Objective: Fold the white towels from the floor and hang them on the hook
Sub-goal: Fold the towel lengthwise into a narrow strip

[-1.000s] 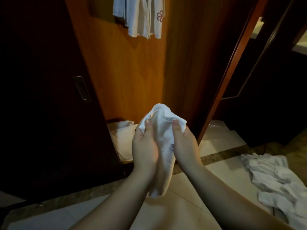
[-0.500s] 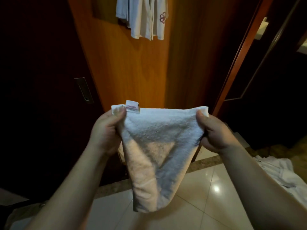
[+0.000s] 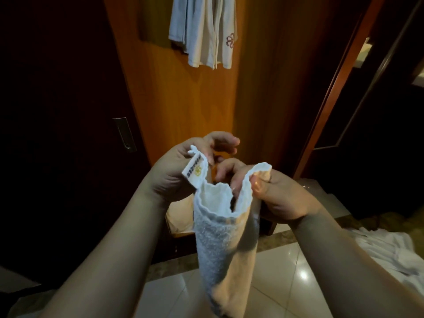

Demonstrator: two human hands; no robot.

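A small white towel (image 3: 226, 244) hangs in front of me, its top edge folded together between my two hands. My left hand (image 3: 176, 171) pinches the corner that carries the white label. My right hand (image 3: 273, 196) pinches the opposite corner with thumb and fingers, close to the left one. The towel's lower end drops towards the tiled floor. White towels (image 3: 206, 33) hang high on the orange wooden panel; the hook itself is hidden behind them.
A heap of white towels (image 3: 390, 251) lies on the tiled floor at the right. A pale cloth (image 3: 181, 216) sits low behind my hands. A dark door with a metal handle (image 3: 125, 134) stands left; a dark doorway opens right.
My hands, spread wide with the towel stretched between them, have come together, folding its top edge in half. Before that they held it bunched up.
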